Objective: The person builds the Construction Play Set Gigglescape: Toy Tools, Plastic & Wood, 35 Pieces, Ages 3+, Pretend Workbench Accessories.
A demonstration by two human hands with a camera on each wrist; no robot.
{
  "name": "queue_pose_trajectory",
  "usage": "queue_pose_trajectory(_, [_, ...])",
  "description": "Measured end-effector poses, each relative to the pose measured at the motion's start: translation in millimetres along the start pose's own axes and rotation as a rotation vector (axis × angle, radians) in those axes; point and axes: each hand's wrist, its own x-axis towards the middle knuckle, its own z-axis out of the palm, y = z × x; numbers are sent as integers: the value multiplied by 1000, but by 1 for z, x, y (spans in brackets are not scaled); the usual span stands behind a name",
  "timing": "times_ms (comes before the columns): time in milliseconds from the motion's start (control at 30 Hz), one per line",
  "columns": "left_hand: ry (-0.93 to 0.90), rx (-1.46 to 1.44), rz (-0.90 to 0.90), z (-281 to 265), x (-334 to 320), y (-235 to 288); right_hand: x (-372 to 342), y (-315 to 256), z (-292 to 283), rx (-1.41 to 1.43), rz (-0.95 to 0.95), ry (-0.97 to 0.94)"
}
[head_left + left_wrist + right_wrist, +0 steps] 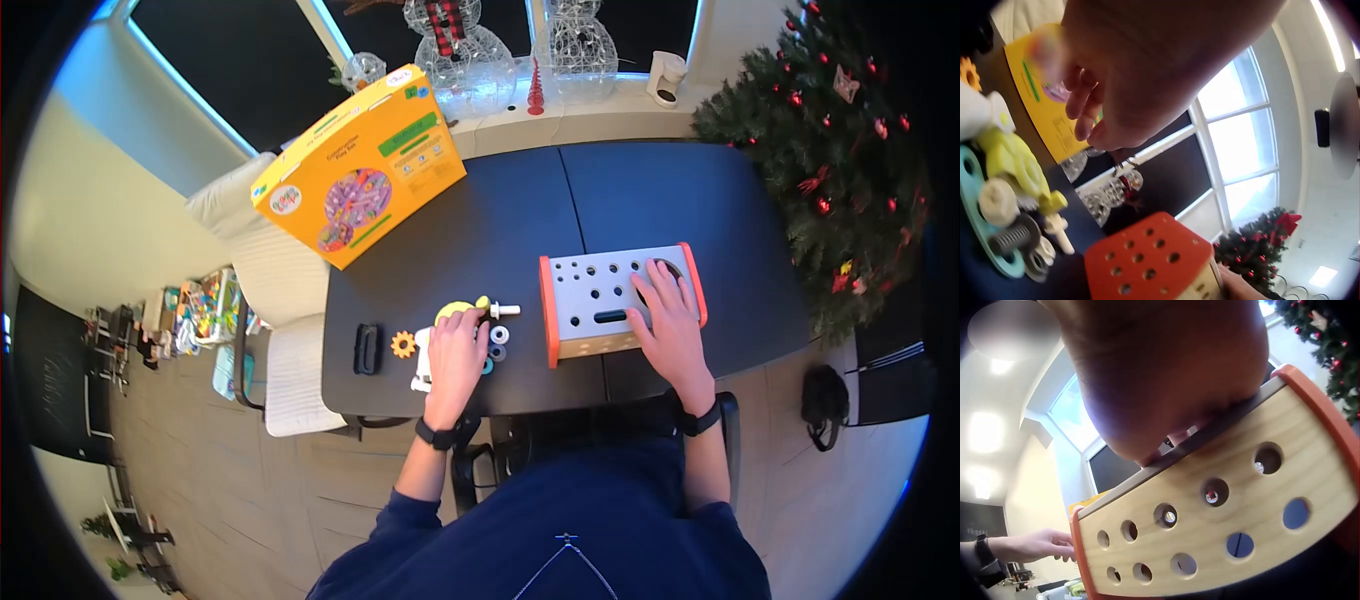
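My left hand (457, 350) hovers over a small pile of toy construction parts, its fingers loosely bent and nothing visible in them. Under and around it lie a white piece (421, 365), a yellow piece (455, 308), a white bolt (507, 311) and an orange gear (396, 346). The left wrist view adds a teal strip (1007, 265) and a grey screw (1010, 239). On the grey top of a wooden toy box (575, 300) with red ends rests my right hand (668, 310), fingers spread out. Holes line the box's wooden side (1147, 550).
A black tray (367, 350) lies left of the parts on the dark table (500, 210). An upright yellow carton (400, 190) stands at the table's back left. Beyond the right side is a Christmas tree (850, 170), and a white chair (290, 360) stands at the left.
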Motion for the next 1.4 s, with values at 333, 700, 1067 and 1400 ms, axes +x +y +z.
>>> queue_pose_trajectory(333, [-11, 328, -39, 77, 3, 7, 4, 10, 0, 2, -41, -51])
queue_pose_trajectory(700, [-31, 318, -95, 78, 5, 6, 5, 19, 0, -9, -86, -72])
queue_pose_trajectory(1067, [-77, 129, -91, 72, 3, 13, 8, 16, 1, -36, -75, -99])
queue_pose_trajectory(1400, [111, -66, 19, 37, 26, 59, 7, 15, 1, -40, -68, -92])
